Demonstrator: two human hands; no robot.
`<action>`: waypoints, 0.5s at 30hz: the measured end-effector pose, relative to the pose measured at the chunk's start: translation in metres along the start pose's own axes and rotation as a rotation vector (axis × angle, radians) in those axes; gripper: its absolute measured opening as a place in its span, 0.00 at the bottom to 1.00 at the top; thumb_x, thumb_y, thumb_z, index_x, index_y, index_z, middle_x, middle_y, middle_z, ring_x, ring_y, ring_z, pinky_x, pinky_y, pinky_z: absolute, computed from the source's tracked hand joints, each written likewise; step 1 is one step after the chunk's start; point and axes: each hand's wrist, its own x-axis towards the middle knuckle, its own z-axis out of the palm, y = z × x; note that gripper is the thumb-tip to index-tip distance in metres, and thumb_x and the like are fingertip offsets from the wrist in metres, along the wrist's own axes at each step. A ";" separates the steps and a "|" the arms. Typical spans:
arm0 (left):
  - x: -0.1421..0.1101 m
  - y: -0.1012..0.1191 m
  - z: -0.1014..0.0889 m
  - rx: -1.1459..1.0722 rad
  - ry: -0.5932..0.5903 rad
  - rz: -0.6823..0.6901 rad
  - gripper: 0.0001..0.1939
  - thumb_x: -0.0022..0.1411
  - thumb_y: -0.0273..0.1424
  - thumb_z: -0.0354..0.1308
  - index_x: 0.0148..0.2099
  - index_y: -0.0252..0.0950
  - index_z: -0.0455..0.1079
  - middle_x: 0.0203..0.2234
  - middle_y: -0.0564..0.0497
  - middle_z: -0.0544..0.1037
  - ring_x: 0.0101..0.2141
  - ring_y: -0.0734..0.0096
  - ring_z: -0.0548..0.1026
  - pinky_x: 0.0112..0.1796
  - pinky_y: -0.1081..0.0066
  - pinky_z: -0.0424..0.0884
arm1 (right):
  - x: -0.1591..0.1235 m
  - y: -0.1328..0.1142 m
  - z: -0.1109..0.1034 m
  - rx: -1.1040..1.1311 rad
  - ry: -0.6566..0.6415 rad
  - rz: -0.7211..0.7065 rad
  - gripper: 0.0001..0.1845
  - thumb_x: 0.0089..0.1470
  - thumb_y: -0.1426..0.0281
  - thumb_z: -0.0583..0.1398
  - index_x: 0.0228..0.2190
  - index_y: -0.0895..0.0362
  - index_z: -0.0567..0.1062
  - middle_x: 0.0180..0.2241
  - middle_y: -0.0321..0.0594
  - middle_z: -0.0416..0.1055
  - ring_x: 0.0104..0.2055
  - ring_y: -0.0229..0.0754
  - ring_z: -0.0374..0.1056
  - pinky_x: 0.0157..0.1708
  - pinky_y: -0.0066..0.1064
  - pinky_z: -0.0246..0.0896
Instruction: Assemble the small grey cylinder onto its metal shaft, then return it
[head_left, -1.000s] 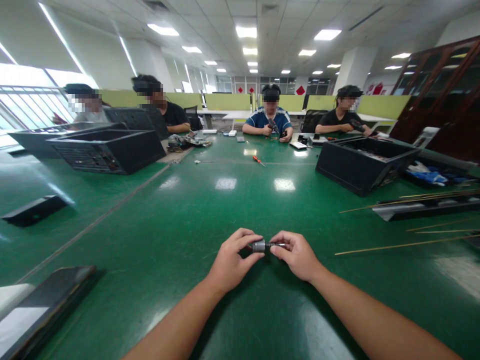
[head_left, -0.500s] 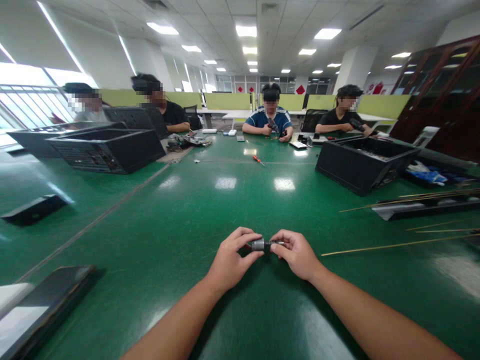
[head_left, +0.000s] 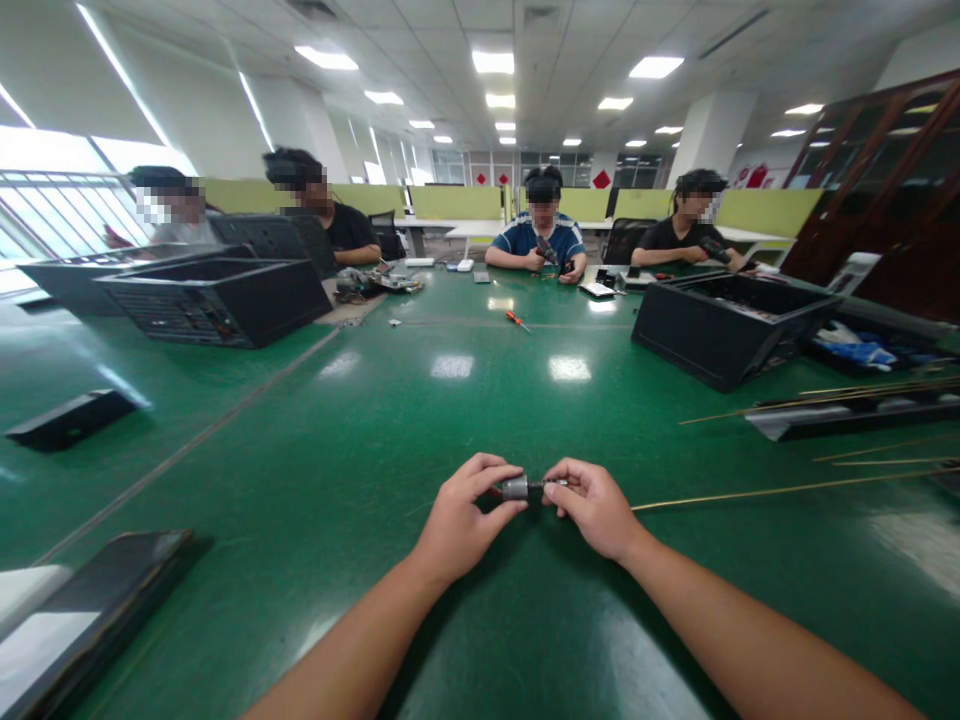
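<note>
Cylinder [head_left: 515, 488] of grey metal is gripped by the left hand [head_left: 459, 515] over the worktop [head_left: 375, 420], its narrow shaft [head_left: 535, 487] pinched by the right hand [head_left: 598, 512]. Both parts are best kept in line under light, even pressure. No brand, label or writing can be read.

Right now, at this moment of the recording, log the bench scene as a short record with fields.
Left hand: holds a small metal cylinder between thumb and fingers
Right hand: pinches a thin dark shaft in line with the cylinder; whether they are joined is unclear
Surface: glossy green table
Farther ahead: orange-handled screwdriver, lying on the table
Right side: open black case, thin yellowish rods
Left side: black case with a vented face
People: four, seated beyond
</note>
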 end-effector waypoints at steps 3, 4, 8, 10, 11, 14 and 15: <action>0.000 0.000 0.000 0.007 0.001 0.000 0.14 0.55 0.28 0.64 0.46 0.40 0.75 0.38 0.48 0.75 0.39 0.68 0.75 0.41 0.68 0.73 | 0.000 -0.001 0.000 -0.006 0.002 0.001 0.09 0.51 0.65 0.61 0.30 0.59 0.73 0.23 0.36 0.72 0.22 0.35 0.63 0.24 0.27 0.58; 0.000 0.000 -0.001 0.008 0.002 -0.002 0.14 0.55 0.28 0.64 0.46 0.40 0.75 0.39 0.49 0.75 0.39 0.68 0.75 0.41 0.69 0.73 | 0.000 -0.002 0.000 -0.009 0.002 0.001 0.09 0.51 0.65 0.61 0.30 0.59 0.73 0.23 0.37 0.72 0.22 0.35 0.64 0.24 0.27 0.58; -0.001 -0.001 -0.001 0.004 0.009 -0.007 0.14 0.55 0.27 0.64 0.46 0.39 0.75 0.39 0.49 0.75 0.39 0.68 0.75 0.41 0.69 0.73 | 0.000 -0.001 0.000 -0.024 0.008 0.004 0.09 0.53 0.64 0.60 0.30 0.59 0.73 0.24 0.38 0.73 0.22 0.35 0.64 0.23 0.26 0.58; -0.001 -0.001 -0.001 0.002 0.014 -0.006 0.14 0.55 0.26 0.64 0.46 0.39 0.75 0.39 0.48 0.75 0.39 0.69 0.75 0.42 0.69 0.73 | 0.001 0.000 0.000 -0.028 0.013 0.001 0.10 0.54 0.64 0.59 0.30 0.59 0.73 0.24 0.38 0.73 0.23 0.35 0.64 0.23 0.26 0.59; -0.001 -0.002 -0.001 0.003 0.016 -0.007 0.14 0.55 0.26 0.64 0.46 0.39 0.75 0.39 0.48 0.75 0.39 0.68 0.75 0.42 0.68 0.73 | 0.001 0.000 0.000 -0.029 0.016 -0.001 0.10 0.54 0.64 0.59 0.29 0.59 0.73 0.24 0.38 0.73 0.23 0.36 0.65 0.23 0.26 0.59; -0.001 -0.003 -0.001 0.010 0.018 -0.013 0.15 0.55 0.27 0.64 0.46 0.40 0.75 0.40 0.48 0.75 0.40 0.68 0.75 0.42 0.67 0.73 | 0.002 0.000 0.000 -0.017 0.026 -0.002 0.11 0.53 0.63 0.59 0.28 0.59 0.72 0.23 0.38 0.73 0.22 0.36 0.65 0.23 0.26 0.59; 0.000 -0.003 -0.001 0.011 0.019 -0.016 0.15 0.55 0.27 0.64 0.47 0.40 0.75 0.40 0.48 0.75 0.40 0.68 0.75 0.43 0.67 0.73 | 0.002 0.000 0.000 -0.008 0.030 0.000 0.11 0.53 0.63 0.59 0.28 0.59 0.72 0.23 0.38 0.73 0.22 0.36 0.65 0.23 0.26 0.59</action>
